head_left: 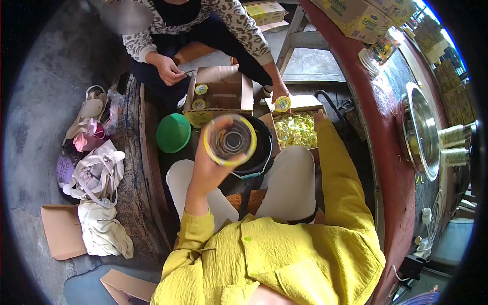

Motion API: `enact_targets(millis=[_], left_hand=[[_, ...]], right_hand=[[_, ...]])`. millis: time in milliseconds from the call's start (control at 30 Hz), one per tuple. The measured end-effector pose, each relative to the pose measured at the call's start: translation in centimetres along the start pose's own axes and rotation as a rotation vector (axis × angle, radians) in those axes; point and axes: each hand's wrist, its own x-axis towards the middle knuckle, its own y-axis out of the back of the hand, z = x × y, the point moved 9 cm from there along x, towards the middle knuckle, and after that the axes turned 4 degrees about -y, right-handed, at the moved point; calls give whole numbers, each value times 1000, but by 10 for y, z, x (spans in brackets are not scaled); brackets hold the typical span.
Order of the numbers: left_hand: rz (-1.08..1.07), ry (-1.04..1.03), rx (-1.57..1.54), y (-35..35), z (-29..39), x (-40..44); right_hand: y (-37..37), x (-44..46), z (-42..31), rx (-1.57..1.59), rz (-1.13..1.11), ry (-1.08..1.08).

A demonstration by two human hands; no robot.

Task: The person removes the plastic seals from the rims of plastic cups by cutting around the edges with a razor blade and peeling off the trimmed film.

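Left hand closed around the side of a clear jar, which is held up above the lap, one ringed end toward the camera; blur leaves it unclear whether that end is base or mouth. Right hand at the far right edge of a packet carton filled with yellow packets; fingertips partly out of sight, so cannot tell whether they grip the carton, hold a packet or merely rest. Main risk, as judged: slippage. The jar wall looks smooth and the hold is one-handed; a loosened grasp could let it fall into the black bucket that shows behind it, or strike the knees. Second risk: collision. A co-worker's hand holds a lidded jar just beside the packet carton, so a swing toward that side could knock the two jars together. Third: spillage. The packets lie loose in an uncovered carton; a hard push or pull by the right hand at its edge might tilt it. Also noted: the raised jar blocks part of the bucket from view, which could cause misjudged clearance.
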Motion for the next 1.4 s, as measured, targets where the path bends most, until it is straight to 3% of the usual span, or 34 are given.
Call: enact_targets(millis=[67, 100, 200, 267, 333, 367, 433, 533, 567, 633, 733, 800, 833, 867, 900, 1100, 1200, 1233, 1333, 1400], left_hand=[[59, 27, -161, 9, -31, 7], [109, 159, -281, 14, -62, 7], [232, 509, -472, 27, -179, -13], [295, 731, -661, 21, -238, -31], [346, 958, -974, -1, -263, -48], [495, 1001, -1018, -4, -277, -58], [581, 1042, -1152, -14, -284, -67], [644, 1076, -1310, -25, -292, -71], [654, 1083, -1356, -29, -294, -70], [628, 1056, -1297, -29, -299, -68], [609, 1075, -1259, -29, -307, -71], [540, 1104, -1246, -30, -310, -73], [475, 1118, -1235, -31, -309, -74], [413, 1130, -1221, -33, -308, -74], [418, 1160, -1060, -28, -310, -79], [393, 1210, -812, -16, -330, -85], [369, 1286, -785, -17, -329, -92], [365, 1243, -736, -15, -336, -91], [228, 1095, -410, -10, -349, -90], [259, 1061, 115, 17, -353, -90]], right_hand=[[-8, 4, 2, 78, -19, -42], [-28, 18, 10, 207, 0, -107], [4, -15, 21, 589, 389, -248], [12, -21, 21, 667, 452, -244], [22, -31, 22, 740, 523, -265], [27, -36, 24, 774, 566, -289], [23, -48, 32, 916, 589, -403], [13, -74, 18, 1630, 726, -378], [14, -82, 4, 1902, 671, -332], [27, -103, -26, 2440, 510, -218], [11, -107, -59, 2818, 151, -97], [-7, -97, -82, 2893, 62, -27], [-4, -99, -91, 2846, 16, -150], [8, -100, -93, 2840, 26, -134], [22, -105, -94, 2834, 34, -123], [23, -104, -92, 2849, -22, -22], [19, -103, -95, 2938, -45, -78], [18, -99, -95, 2945, -47, 6], [11, -93, -97, 2999, -81, 78], [12, -94, -96, 2984, -48, 89]])
